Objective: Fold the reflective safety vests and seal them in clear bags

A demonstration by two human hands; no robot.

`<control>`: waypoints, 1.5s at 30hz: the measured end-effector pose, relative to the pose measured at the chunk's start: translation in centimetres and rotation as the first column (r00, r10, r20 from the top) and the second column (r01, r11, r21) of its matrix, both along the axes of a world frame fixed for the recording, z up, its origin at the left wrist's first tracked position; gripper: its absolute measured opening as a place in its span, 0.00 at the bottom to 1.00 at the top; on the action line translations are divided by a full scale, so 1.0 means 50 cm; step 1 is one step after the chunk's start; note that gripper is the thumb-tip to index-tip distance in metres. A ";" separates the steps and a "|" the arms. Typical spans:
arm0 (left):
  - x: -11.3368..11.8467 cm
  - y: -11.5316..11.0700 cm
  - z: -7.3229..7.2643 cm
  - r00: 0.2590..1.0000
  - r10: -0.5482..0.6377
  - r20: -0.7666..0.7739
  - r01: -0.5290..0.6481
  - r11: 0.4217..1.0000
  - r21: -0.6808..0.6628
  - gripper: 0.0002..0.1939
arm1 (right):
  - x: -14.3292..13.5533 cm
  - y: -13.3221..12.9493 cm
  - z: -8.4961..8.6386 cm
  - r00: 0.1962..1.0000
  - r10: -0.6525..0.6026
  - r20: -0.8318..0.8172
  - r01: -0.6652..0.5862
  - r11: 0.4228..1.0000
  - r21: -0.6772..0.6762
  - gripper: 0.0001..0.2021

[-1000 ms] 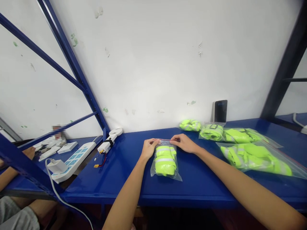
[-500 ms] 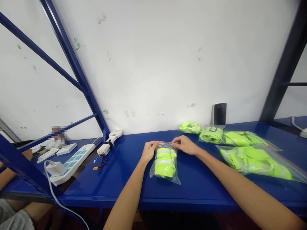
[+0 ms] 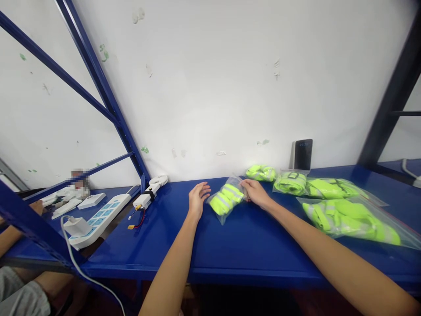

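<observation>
A clear zip bag (image 3: 226, 199) with a rolled neon-yellow reflective vest inside is in the middle of the blue table. My right hand (image 3: 256, 193) grips the bag's right edge between thumb and fingers, and the bag sits tilted. To its left, my left hand (image 3: 198, 198) is apart from the bag, fingers spread and holding nothing. Several more bagged neon vests lie to the right: a large flat bag (image 3: 353, 221) in front, a longer one (image 3: 332, 188) behind it, a rolled one (image 3: 290, 183) and a small one (image 3: 261, 172) near the wall.
A black-faced device (image 3: 303, 154) stands against the wall. On the left are a white handheld fan (image 3: 158, 180) with loose wires, a power strip (image 3: 101, 221) with a charger and cable, and a blue rack post (image 3: 115, 105). Another person's arm (image 3: 19, 228) rests at far left.
My left hand has let go of the bag's top edge and opened to the left. The bag has turned from upright to slanted, with my right hand still on it.
</observation>
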State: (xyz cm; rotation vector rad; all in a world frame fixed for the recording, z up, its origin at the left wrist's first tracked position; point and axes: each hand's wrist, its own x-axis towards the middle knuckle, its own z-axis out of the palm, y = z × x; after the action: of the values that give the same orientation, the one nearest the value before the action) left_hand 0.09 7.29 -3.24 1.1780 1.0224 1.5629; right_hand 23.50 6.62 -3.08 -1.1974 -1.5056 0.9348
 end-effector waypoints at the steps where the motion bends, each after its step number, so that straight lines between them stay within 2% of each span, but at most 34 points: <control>1: -0.003 -0.002 0.002 0.997 0.073 -0.029 -0.072 0.996 0.051 0.17 | 0.005 0.006 -0.002 0.999 -0.035 -0.009 0.035 0.999 -0.003 0.12; 3: 0.000 -0.012 0.008 0.961 0.219 -0.167 -0.188 0.965 0.183 0.13 | 0.007 0.008 -0.004 1.000 -0.010 0.002 0.010 1.000 -0.021 0.10; 5: 0.013 -0.028 0.015 0.893 0.302 -0.334 -0.198 0.930 0.311 0.12 | -0.003 0.000 -0.001 0.994 0.100 -0.031 -0.103 0.991 -0.085 0.08; 6: 0.022 -0.037 0.018 0.860 0.313 -0.402 -0.165 0.918 0.360 0.11 | -0.011 -0.007 0.001 0.980 0.183 -0.075 -0.192 0.972 -0.135 0.08; 8: 0.039 -0.055 0.025 0.812 0.288 -0.508 -0.058 0.905 0.421 0.10 | -0.028 -0.023 0.005 0.921 0.354 -0.165 -0.384 0.896 -0.224 0.09; 10: 0.050 -0.071 0.030 0.779 0.253 -0.573 0.042 0.892 0.451 0.08 | -0.039 -0.034 0.009 0.872 0.448 -0.197 -0.487 0.835 -0.257 0.11; 11: 0.052 -0.077 0.031 0.764 0.246 -0.596 0.075 0.884 0.461 0.08 | -0.042 -0.038 0.010 0.866 0.459 -0.198 -0.498 0.829 -0.255 0.11; 13: 0.050 -0.085 0.031 0.726 0.257 -0.638 0.114 0.870 0.480 0.06 | -0.042 -0.040 0.012 0.882 0.430 -0.194 -0.467 0.854 -0.231 0.12; 17: 0.050 -0.093 0.029 0.606 0.312 -0.732 0.161 0.853 0.497 0.09 | -0.038 -0.035 0.010 0.899 0.383 -0.212 -0.415 0.900 -0.136 0.13; 21: 0.063 -0.092 0.023 0.503 0.325 -0.801 0.177 0.868 0.463 0.13 | -0.046 -0.032 0.002 0.889 0.403 -0.217 -0.415 0.910 -0.010 0.16; 24: 0.066 -0.086 0.014 0.451 0.315 -0.835 0.181 0.884 0.431 0.11 | -0.056 -0.035 -0.004 0.907 0.377 -0.184 -0.384 0.923 0.002 0.16; 31: 0.056 -0.078 0.003 0.425 0.273 -0.863 0.212 0.897 0.388 0.13 | -0.062 -0.045 -0.006 0.933 0.359 -0.028 -0.355 0.929 0.109 0.13; 38: 0.062 -0.079 0.003 0.425 0.287 -0.859 0.214 0.890 0.403 0.13 | -0.065 -0.039 -0.018 0.955 0.295 0.002 -0.294 0.950 0.108 0.14; 41: 0.062 -0.076 0.004 0.472 0.282 -0.835 0.203 0.887 0.414 0.12 | -0.065 -0.039 -0.019 0.955 0.296 0.022 -0.297 0.947 0.125 0.14; 45: 0.060 -0.072 0.006 0.585 0.328 -0.742 0.085 0.885 0.458 0.13 | -0.064 -0.039 -0.015 0.969 0.239 0.060 -0.246 0.957 0.157 0.11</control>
State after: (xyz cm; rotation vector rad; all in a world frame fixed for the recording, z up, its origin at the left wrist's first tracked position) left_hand 3.07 3.71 -2.95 2.3438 1.3628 1.3916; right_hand 20.28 4.69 -3.84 -0.9327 -1.7548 0.9306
